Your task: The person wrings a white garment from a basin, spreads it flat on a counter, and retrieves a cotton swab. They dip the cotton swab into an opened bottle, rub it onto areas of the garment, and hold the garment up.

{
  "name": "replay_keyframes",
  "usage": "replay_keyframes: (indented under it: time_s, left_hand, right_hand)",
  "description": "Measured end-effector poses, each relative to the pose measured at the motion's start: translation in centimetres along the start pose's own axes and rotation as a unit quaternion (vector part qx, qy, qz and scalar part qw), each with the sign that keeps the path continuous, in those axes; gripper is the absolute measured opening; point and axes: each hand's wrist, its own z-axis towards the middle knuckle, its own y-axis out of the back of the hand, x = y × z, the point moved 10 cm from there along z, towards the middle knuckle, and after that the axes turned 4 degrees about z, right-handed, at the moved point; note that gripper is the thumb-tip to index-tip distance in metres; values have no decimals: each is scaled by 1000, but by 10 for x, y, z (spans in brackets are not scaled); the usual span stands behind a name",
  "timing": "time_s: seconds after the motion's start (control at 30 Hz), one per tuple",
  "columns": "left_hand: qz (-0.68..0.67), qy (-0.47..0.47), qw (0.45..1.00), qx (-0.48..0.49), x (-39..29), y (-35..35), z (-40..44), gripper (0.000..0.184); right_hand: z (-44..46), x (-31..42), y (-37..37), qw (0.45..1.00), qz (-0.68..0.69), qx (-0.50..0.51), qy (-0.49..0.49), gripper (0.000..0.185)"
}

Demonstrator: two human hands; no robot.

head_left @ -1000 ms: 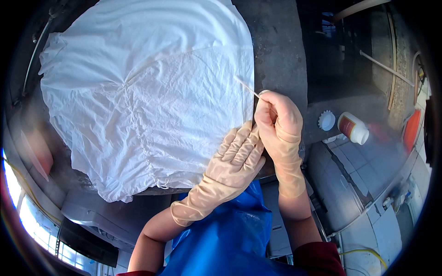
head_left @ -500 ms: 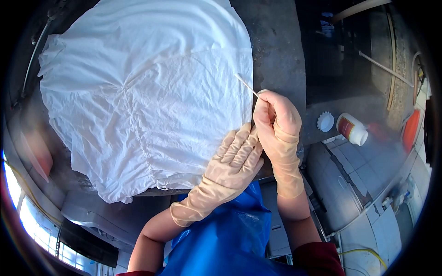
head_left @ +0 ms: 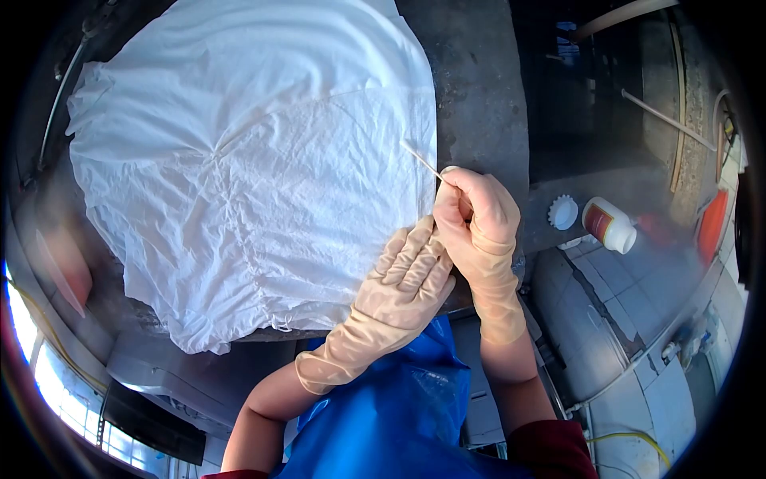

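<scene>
A wrinkled white cloth (head_left: 303,176) is spread over the dark work surface, with gathered folds towards its lower left. My left hand (head_left: 403,279), in a pale rubber glove, lies flat on the cloth's lower right edge with the fingers stretched out. Just right of it, my gloved right hand (head_left: 480,209) pinches a cotton swab (head_left: 422,161) between thumb and fingers. The swab's white tip points up and left over the cloth near its right edge; whether it touches the fabric I cannot tell.
To the right, a white bottle (head_left: 609,226) with a red label lies on its side beside a white ridged cap (head_left: 562,212). A dark basin (head_left: 594,128) is at the upper right. My blue apron (head_left: 383,407) hangs below the dark surface (head_left: 483,104).
My right hand and the swab have moved slightly down and left along the cloth's right edge. My left hand stays in place.
</scene>
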Motion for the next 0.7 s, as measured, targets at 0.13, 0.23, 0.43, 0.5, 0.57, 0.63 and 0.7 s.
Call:
replay_keyframes:
  time_s: [0.13, 0.23, 0.43, 0.5, 0.57, 0.63, 0.7]
  left_hand:
    - [-10, 3, 1000, -12, 1, 2, 0, 49]
    - [-1, -1, 1000, 5, 0, -1, 1, 49]
    - [-4, -1, 1000, 2, 0, -1, 1, 48]
    - [-7, 5, 1000, -2, 0, 1, 1, 48]
    - [-5, 2, 1000, 0, 0, 0, 1, 48]
    - [-3, 0, 1000, 3, 1, -1, 1, 47]
    - [-6, 4, 1000, 1, 2, -1, 0, 48]
  right_hand:
    - [-5, -15, 1, 996, 64, -24, -61, 24]
    - [-3, -8, -1, 999, 25, -8, -28, 25]
    - [-1, -2, -2, 1000, 12, -14, -3, 25]
    - [-1, -11, 3, 996, 52, -54, -44, 25]
    - [0, -8, 1, 997, 59, -28, -43, 25]
    - [-1, -8, 0, 998, 45, -23, -32, 25]
    - [-1, -10, 4, 997, 44, -56, -38, 26]
